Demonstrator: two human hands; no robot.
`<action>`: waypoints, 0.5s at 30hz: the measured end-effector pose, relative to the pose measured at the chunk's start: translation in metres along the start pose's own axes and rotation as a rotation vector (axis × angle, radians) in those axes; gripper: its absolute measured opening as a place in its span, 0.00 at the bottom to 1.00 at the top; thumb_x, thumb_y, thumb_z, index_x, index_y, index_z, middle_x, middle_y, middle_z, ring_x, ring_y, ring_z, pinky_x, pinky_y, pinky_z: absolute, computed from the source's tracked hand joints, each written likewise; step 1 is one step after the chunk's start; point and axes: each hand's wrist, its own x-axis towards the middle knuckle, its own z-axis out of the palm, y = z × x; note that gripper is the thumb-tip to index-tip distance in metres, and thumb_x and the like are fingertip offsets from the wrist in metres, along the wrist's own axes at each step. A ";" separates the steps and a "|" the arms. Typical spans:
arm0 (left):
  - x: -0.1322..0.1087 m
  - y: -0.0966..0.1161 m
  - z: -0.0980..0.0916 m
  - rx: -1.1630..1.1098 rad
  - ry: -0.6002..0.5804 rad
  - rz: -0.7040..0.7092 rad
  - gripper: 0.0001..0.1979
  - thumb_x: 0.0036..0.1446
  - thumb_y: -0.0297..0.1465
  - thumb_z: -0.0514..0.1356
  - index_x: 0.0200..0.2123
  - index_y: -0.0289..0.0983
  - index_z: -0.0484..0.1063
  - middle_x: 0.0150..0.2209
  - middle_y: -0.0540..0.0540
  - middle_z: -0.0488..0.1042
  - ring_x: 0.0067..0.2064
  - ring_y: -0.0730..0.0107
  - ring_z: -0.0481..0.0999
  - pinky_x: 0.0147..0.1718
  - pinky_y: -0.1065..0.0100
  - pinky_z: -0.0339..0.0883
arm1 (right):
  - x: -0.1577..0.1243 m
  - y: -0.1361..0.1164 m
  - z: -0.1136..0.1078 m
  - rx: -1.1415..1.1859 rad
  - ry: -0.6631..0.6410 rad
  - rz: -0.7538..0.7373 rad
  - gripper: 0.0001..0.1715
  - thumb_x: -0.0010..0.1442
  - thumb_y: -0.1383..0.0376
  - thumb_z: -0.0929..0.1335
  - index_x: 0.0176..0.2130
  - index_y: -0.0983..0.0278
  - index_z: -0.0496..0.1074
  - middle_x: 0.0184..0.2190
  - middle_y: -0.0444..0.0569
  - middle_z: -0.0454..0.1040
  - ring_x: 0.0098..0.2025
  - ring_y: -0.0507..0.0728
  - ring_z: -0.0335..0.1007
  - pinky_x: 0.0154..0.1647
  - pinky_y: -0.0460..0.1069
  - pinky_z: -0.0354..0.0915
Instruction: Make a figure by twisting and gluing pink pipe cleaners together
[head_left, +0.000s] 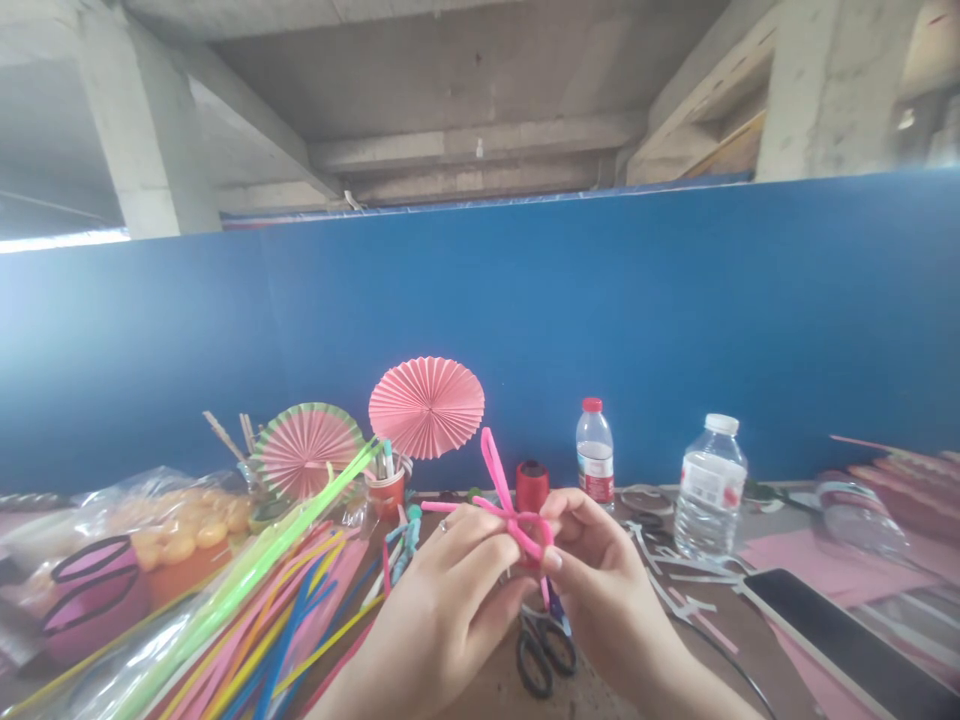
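Both hands meet above the table, holding a bright pink pipe cleaner bent into loops. One long loop points up, a smaller loop lies between the hands, and a loose end sticks out to the left. My left hand pinches it near the crossing, a ring on one finger. My right hand grips the small loop's right side between thumb and fingertips. Just below the hands lie black-handled scissors, their blades partly hidden. Behind the fingers stands a red spool-like object.
Colourful pipe cleaners are heaped at left, beside a pink paper fan and a green-edged fan. A red-capped bottle and a white-capped bottle stand at the back. A phone lies right. A blue partition rises behind.
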 end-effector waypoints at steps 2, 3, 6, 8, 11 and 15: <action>0.000 0.000 0.001 0.000 0.021 0.002 0.16 0.57 0.21 0.54 0.48 0.40 0.66 0.40 0.46 0.70 0.43 0.68 0.68 0.44 0.64 0.64 | 0.000 0.000 0.000 0.005 -0.012 0.003 0.12 0.49 0.69 0.73 0.34 0.63 0.68 0.26 0.42 0.70 0.26 0.47 0.63 0.22 0.40 0.60; 0.000 0.000 0.002 0.002 0.030 0.004 0.15 0.57 0.21 0.54 0.47 0.40 0.66 0.39 0.46 0.70 0.42 0.69 0.68 0.43 0.65 0.64 | -0.001 0.000 0.000 0.010 -0.020 0.004 0.12 0.49 0.69 0.73 0.34 0.63 0.68 0.26 0.42 0.70 0.26 0.48 0.63 0.22 0.40 0.60; 0.001 0.000 0.002 0.007 0.048 0.010 0.15 0.57 0.21 0.55 0.46 0.39 0.67 0.38 0.47 0.70 0.41 0.69 0.68 0.42 0.65 0.65 | -0.001 0.001 0.000 0.020 -0.040 0.008 0.13 0.48 0.70 0.73 0.36 0.61 0.69 0.26 0.42 0.71 0.26 0.48 0.64 0.23 0.41 0.60; 0.001 0.001 0.002 -0.002 0.049 0.012 0.15 0.56 0.20 0.55 0.46 0.39 0.67 0.38 0.47 0.70 0.41 0.69 0.68 0.41 0.66 0.65 | -0.002 0.001 -0.001 0.013 -0.038 0.016 0.17 0.48 0.70 0.73 0.40 0.60 0.70 0.27 0.42 0.71 0.26 0.48 0.65 0.24 0.42 0.61; 0.002 0.003 0.000 -0.016 0.043 0.018 0.14 0.56 0.19 0.54 0.44 0.38 0.67 0.39 0.47 0.70 0.41 0.69 0.68 0.42 0.65 0.64 | -0.001 0.000 -0.002 -0.023 -0.052 0.037 0.18 0.48 0.69 0.73 0.41 0.61 0.72 0.27 0.42 0.72 0.27 0.49 0.65 0.25 0.43 0.62; 0.001 0.003 0.000 -0.007 0.060 0.061 0.13 0.54 0.17 0.54 0.41 0.37 0.67 0.38 0.46 0.71 0.39 0.68 0.68 0.41 0.63 0.64 | -0.001 -0.002 -0.003 -0.079 -0.099 0.046 0.14 0.48 0.67 0.73 0.38 0.62 0.74 0.27 0.42 0.71 0.28 0.48 0.65 0.28 0.42 0.62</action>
